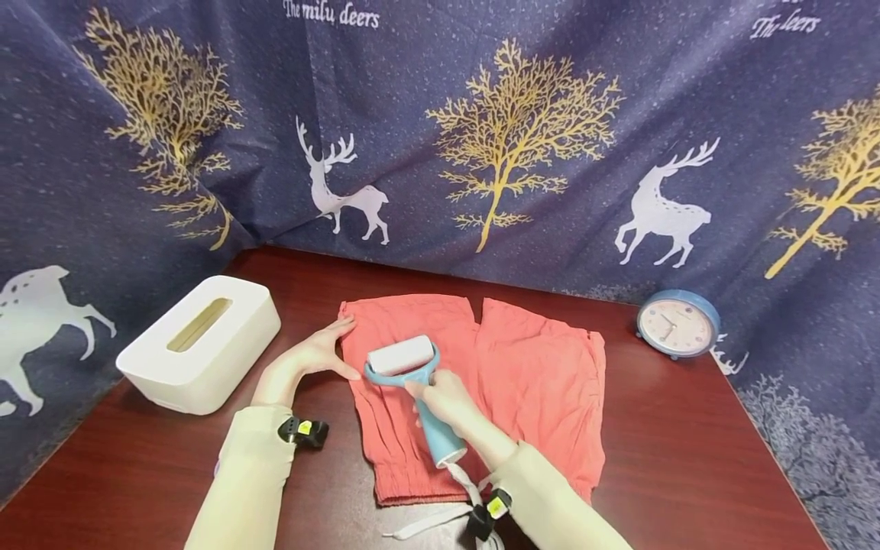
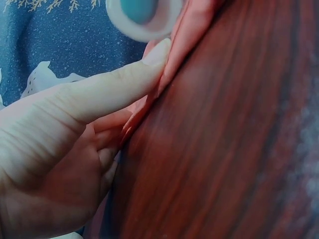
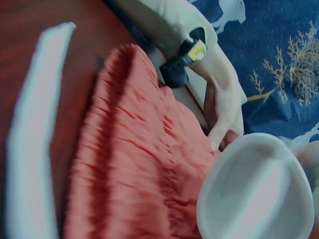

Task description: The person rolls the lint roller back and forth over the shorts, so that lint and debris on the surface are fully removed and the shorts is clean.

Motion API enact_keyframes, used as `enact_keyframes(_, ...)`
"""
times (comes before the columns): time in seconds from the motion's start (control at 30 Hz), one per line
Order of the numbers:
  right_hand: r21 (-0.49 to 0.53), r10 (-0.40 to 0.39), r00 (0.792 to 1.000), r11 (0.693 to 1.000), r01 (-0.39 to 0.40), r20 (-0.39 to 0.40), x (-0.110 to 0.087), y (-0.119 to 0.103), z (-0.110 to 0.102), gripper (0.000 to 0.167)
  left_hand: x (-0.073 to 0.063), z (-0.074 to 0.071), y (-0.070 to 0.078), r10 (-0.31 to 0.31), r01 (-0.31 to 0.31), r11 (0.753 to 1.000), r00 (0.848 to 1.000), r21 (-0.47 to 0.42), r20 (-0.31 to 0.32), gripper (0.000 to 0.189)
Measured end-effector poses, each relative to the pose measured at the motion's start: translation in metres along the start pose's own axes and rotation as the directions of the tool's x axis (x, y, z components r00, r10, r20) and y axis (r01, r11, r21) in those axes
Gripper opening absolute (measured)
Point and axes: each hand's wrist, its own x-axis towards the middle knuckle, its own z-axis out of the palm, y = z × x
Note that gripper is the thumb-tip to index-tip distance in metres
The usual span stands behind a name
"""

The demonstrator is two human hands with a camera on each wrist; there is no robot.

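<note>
A pair of coral-red shorts [image 1: 536, 382] lies spread on the table, its gathered waistband [image 3: 134, 149] toward me. My right hand [image 1: 445, 397] grips the blue handle of a lint roller [image 1: 440, 435], the index finger stretched along it. The white roll [image 1: 401, 355] lies over the left leg of the shorts. My left hand [image 1: 312, 355] rests at the left edge of the shorts, thumb and fingers spread apart. In the left wrist view its thumb [image 2: 119, 84] presses on the cloth edge beside the roller's round end [image 2: 142, 17].
A white tissue box [image 1: 199, 344] stands at the left. A blue round clock [image 1: 678, 324] is at the back right. White flat cord [image 1: 429, 522] trails near the front of the shorts. Dark patterned cloth [image 1: 412, 153] hangs behind the brown table [image 1: 687, 443].
</note>
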Motion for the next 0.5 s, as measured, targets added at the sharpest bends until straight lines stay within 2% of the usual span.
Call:
enact_keyframes(0.2, -0.008, 0.029, 0.999, 1.000, -0.029, -0.037, 0.020, -0.008, 0.006, 0.025, 0.000, 0.000, 0.000, -0.003, 0.003, 1.000, 1.000, 0.008, -0.003, 0.112)
enact_keyframes(0.5, 0.049, 0.037, 0.998, 0.998, -0.034, -0.055, 0.042, -0.017, 0.014, 0.023, -0.003, 0.000, 0.002, -0.007, 0.007, 1.000, 1.000, -0.001, 0.004, 0.112)
